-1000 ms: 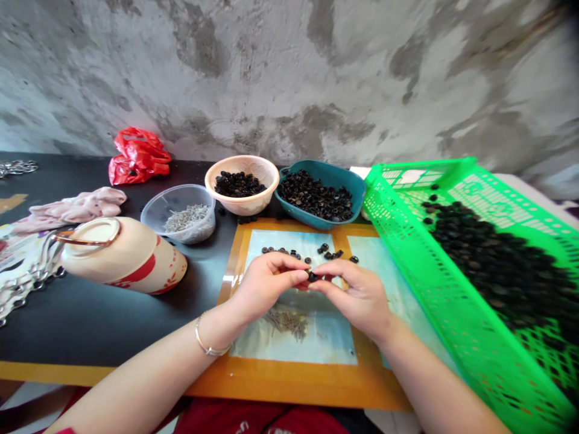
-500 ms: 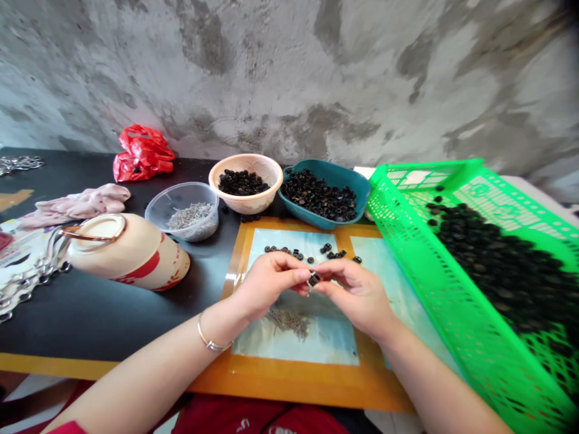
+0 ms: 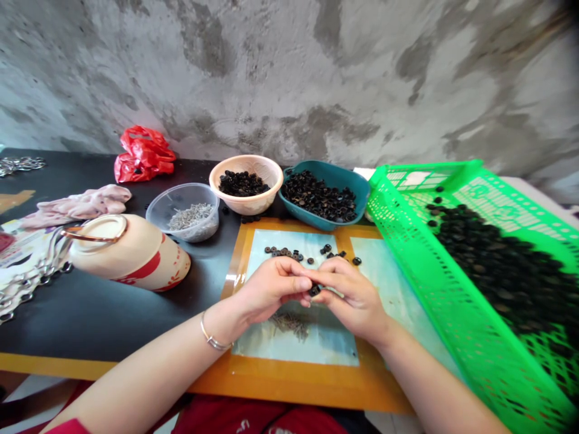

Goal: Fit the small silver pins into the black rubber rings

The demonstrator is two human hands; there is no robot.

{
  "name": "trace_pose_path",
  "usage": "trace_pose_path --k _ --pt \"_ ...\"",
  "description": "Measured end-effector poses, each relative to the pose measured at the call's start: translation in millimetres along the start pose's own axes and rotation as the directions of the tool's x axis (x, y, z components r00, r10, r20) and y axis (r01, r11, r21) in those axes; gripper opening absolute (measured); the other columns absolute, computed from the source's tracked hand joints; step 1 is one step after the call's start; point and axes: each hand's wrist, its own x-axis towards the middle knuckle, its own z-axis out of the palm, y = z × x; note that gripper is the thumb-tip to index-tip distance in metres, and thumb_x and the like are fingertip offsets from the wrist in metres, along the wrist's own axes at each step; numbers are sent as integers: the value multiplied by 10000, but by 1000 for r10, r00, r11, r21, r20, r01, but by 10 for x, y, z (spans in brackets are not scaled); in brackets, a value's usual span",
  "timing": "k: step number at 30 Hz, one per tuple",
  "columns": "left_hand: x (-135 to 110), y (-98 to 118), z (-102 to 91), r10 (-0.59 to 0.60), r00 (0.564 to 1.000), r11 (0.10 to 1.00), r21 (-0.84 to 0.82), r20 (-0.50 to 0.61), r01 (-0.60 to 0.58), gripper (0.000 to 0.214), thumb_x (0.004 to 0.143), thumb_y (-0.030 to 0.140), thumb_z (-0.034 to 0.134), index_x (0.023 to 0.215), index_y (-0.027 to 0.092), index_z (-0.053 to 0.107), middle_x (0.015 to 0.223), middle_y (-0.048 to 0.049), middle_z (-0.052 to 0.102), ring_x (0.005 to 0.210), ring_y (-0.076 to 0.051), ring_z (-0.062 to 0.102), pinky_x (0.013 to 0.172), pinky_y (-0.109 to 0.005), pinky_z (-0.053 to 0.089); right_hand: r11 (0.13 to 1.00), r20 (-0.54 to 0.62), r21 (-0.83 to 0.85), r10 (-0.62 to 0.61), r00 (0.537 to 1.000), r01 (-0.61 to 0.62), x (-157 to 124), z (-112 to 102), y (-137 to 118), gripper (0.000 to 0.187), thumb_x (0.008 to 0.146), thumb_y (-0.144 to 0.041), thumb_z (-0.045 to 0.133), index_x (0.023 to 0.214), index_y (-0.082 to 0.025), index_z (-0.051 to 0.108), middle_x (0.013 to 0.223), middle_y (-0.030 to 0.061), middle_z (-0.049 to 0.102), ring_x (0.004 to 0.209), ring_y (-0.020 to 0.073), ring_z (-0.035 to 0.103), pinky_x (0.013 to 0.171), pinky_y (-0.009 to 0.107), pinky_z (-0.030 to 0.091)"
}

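Note:
My left hand (image 3: 271, 289) and my right hand (image 3: 355, 295) meet over a pale blue sheet (image 3: 253, 346). Between their fingertips is a small black part (image 3: 315, 290), pinched by the right thumb and forefinger. The left thumb and fingers are pressed together at its left side; whatever they grip is hidden. Just beyond the hands lie small black ring-shaped pieces (image 3: 284, 253) and several black parts (image 3: 333, 253). Nearer to me, a little heap of thin metal pins (image 3: 289, 325) rests on the sheet.
Behind the sheet stand a clear bowl of metal pins (image 3: 158, 211), a pink bowl (image 3: 246, 205) and a teal basin (image 3: 303, 218), both with black pieces. A green basket (image 3: 434, 289) bounds the right. Leftward are a bottle (image 3: 136, 253), a glove (image 3: 85, 205) and a red bag (image 3: 145, 154).
My right fingers have shifted left and now reach over the black part, touching the left fingertips. The part has turned slightly. The things on the table stay where they were.

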Motion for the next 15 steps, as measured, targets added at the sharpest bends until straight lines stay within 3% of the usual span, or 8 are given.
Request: trace_pose_path --k 6,15 --pt "-8 -40 33 10 1000 999 -32 0 -10 301 601 326 878 676 115 678 566 -26 686 481 -116 635 525 -204 512 1000 -45 -23 -16 999 15 -3 10 -7 318 939 -292 577 1251 -282 634 847 41 567 792 180 551 703 337 490" --pt "-12 9 64 66 998 995 80 -22 -64 308 635 383 848 639 110 706 588 -42 694 508 -117 638 559 -216 512 999 -89 -19 -46 995 44 11 15 -18 312 926 -278 598 1234 -284 640 845 41 586 785 184 563 696 341 500"
